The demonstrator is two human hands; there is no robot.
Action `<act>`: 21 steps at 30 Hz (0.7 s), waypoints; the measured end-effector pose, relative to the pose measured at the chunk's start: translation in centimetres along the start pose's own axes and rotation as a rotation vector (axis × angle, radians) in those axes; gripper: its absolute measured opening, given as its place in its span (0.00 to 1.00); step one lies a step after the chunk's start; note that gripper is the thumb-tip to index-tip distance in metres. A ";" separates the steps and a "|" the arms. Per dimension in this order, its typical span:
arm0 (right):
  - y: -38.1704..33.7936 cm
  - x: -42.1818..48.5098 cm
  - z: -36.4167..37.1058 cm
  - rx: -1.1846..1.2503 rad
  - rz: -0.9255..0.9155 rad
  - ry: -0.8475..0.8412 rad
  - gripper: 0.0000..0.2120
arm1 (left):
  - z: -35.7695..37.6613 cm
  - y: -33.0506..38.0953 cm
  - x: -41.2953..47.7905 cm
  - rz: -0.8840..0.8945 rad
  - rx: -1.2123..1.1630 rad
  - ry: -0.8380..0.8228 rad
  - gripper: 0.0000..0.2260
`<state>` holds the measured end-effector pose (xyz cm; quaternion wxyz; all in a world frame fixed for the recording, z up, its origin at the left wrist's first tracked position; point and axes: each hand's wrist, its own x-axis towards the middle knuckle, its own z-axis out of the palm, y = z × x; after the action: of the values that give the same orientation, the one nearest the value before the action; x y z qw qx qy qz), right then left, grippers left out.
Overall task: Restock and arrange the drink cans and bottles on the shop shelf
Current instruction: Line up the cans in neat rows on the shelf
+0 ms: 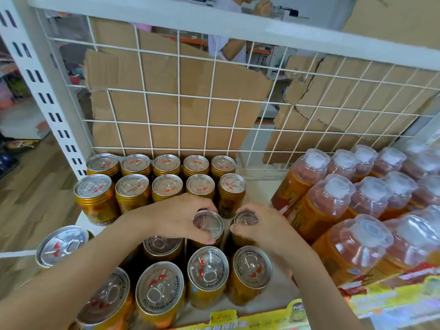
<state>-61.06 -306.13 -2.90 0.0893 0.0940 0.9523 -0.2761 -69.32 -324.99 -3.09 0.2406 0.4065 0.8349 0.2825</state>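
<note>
Gold drink cans with silver pull-tab lids stand in rows on the white shelf (258, 181). My left hand (176, 216) grips the rim of one gold can (208, 223) in the middle row. My right hand (264, 231) grips the neighbouring gold can (246, 219) just to its right. Two back rows of cans (166, 185) stand against the wire grid. Nearer cans (208, 266) fill the front rows under my forearms. Orange drink bottles with clear plastic caps (338, 194) are packed together on the right side of the shelf.
A white wire grid (209, 108) backs the shelf, with torn cardboard (166, 75) behind it. A slotted white upright (45, 96) stands at the left. Yellow price strips (238, 317) run along the front edge. A person stands beyond the grid at the top.
</note>
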 end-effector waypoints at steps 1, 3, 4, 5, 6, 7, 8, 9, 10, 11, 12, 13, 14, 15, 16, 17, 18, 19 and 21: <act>0.1 -0.1 0.0 0.002 0.013 0.012 0.17 | 0.1 0.3 0.1 0.008 -0.005 -0.004 0.20; 0.4 -0.4 0.0 -0.001 0.039 0.031 0.16 | 0.5 0.8 0.6 0.031 0.006 -0.024 0.20; 0.6 -0.6 -0.1 -0.010 0.054 0.041 0.16 | 0.7 1.2 0.9 0.044 0.008 -0.042 0.20; 0.8 -0.7 -0.1 -0.023 0.067 0.052 0.17 | 0.9 1.5 1.2 0.055 0.007 -0.058 0.21; 1.0 -0.7 -0.2 -0.030 0.077 0.057 0.17 | 1.1 1.6 1.4 0.063 0.007 -0.069 0.21; 1.2 -0.8 -0.3 -0.030 0.081 0.054 0.18 | 1.3 1.7 1.6 0.069 0.007 -0.077 0.22; 1.4 -0.8 -0.5 -0.027 0.079 0.041 0.19 | 1.3 1.7 1.8 0.071 0.002 -0.087 0.22; 1.6 -0.8 -0.6 -0.025 0.072 0.021 0.20 | 1.4 1.6 1.8 0.071 -0.004 -0.102 0.22; 1.7 -0.8 -0.8 -0.022 0.060 0.001 0.21 | 1.3 1.4 1.9 0.069 -0.018 -0.125 0.22; 1.8 -0.7 -1.0 -0.014 0.044 -0.005 0.22 | 1.2 1.3 1.9 0.068 -0.047 -0.146 0.21; 1.8 -0.6 -1.1 0.001 0.029 0.013 0.22 | 1.0 1.2 1.8 0.071 -0.092 -0.138 0.18; 1.7 -0.3 -1.3 0.019 0.015 0.054 0.23 | 0.7 1.1 1.6 0.079 -0.140 -0.086 0.15; 1.6 0.0 -1.5 0.038 0.001 0.105 0.22 | 0.2 0.8 1.5 0.105 -0.163 0.023 0.11; 1.4 0.5 -1.7 0.055 -0.016 0.151 0.22 | -0.5 0.5 1.3 0.140 -0.141 0.165 0.08; 1.1 1.2 -1.8 0.064 -0.041 0.182 0.22 | -1.2 0.1 1.2 0.166 -0.082 0.302 0.07; 0.8 2.0 -1.9 0.066 -0.071 0.195 0.23 | -1.9 -0.3 1.2 0.173 -0.017 0.407 0.10; 0.6 2.8 -1.7 0.061 -0.103 0.196 0.24 | -2.5 -0.8 1.2 0.157 0.051 0.466 0.16; 0.2 3.7 -1.6 0.046 -0.129 0.193 0.26 | -2.8 -1.2 1.3 0.122 0.130 0.482 0.24; -0.2 5.3 -1.1 0.004 -0.140 0.188 0.30 | -2.9 -2.1 1.8 0.054 0.305 0.443 0.32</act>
<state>-66.37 -305.00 -3.06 -0.0200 0.0529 0.9602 -0.2734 -73.34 -325.42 -2.71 -0.0196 0.3887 0.8889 0.2417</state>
